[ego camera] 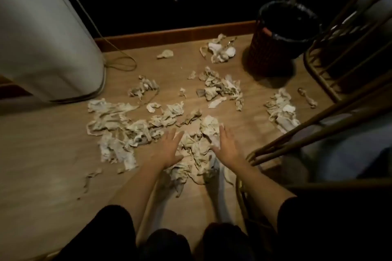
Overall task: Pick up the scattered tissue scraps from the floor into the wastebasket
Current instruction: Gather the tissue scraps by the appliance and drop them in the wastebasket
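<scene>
Gathering step: the left hand [169, 150] and right hand [226, 147], both spread open, flank a crumpled white tissue heap [197, 152] on the wooden floor [42, 154] (well short of the dark woven wastebasket [273, 48]); next they must close and lift.

Crumpled paper tissue scraps [197, 150] on smooth wood-look floor [42, 154]
</scene>
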`<state>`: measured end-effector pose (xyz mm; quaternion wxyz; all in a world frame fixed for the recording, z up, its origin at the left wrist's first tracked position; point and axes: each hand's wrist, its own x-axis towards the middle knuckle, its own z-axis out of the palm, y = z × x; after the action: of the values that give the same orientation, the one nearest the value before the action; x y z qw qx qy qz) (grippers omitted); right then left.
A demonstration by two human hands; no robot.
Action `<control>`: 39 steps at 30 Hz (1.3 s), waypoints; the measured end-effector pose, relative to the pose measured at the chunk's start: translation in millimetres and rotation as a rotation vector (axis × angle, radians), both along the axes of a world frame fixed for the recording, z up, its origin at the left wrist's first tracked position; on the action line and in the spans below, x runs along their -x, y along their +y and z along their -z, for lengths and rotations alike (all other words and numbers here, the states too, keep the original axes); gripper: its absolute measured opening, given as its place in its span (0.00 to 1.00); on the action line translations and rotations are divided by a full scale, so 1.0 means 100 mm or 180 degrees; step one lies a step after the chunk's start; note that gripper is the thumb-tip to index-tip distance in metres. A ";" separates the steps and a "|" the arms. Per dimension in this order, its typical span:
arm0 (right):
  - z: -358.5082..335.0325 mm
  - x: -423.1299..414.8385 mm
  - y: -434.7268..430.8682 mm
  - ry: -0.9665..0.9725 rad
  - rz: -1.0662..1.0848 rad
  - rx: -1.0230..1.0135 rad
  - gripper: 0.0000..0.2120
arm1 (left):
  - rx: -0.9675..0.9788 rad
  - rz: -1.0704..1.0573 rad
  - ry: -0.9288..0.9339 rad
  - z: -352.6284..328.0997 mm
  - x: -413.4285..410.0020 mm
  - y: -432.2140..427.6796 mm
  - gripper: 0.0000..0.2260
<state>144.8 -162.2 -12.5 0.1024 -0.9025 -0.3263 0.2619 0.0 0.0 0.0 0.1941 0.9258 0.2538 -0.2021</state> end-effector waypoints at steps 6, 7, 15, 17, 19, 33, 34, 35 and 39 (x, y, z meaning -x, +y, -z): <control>1.68 0.11 -0.26 -0.0104 0.0172 0.0434 0.34 | 0.0075 0.1037 0.0771 1.78 0.15 -0.06 0.42; 1.91 0.12 -0.29 -0.0109 0.0258 0.0487 0.35 | 0.0088 0.1232 0.0736 2.00 0.17 -0.04 0.41; 2.89 0.36 -0.48 -0.1142 0.0630 -0.0362 0.32 | -0.0076 0.1356 -0.1063 2.69 0.24 0.25 0.18; 2.93 0.28 -0.47 -0.1452 0.0851 -0.0739 0.29 | -0.0182 0.0993 -0.1161 2.66 0.18 0.35 0.15; 2.90 0.18 -0.39 -0.1319 0.1184 -0.1125 0.20 | -0.0249 0.0621 -0.1301 2.65 0.11 0.48 0.16; 2.80 0.67 -0.23 -0.0837 0.0534 -0.0425 0.22 | -0.0056 0.0202 -0.1241 2.47 -0.66 0.01 0.20; 2.84 0.69 -0.28 -0.0908 0.0456 -0.0596 0.20 | -0.0306 0.0427 -0.0781 2.58 -0.67 -0.05 0.22; 2.86 0.70 -0.33 -0.0922 0.0336 -0.0868 0.17 | -0.0494 0.0542 -0.0456 2.66 -0.65 -0.10 0.24; 2.90 0.50 -0.40 -0.0685 0.0112 -0.1742 0.16 | -0.0671 0.0314 -0.0543 2.70 -0.53 -0.03 0.21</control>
<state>95.0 -201.9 -302.9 0.3114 -0.8694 -0.3781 0.0652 53.3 -2.9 -270.1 0.1065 0.9662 0.2104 -0.1041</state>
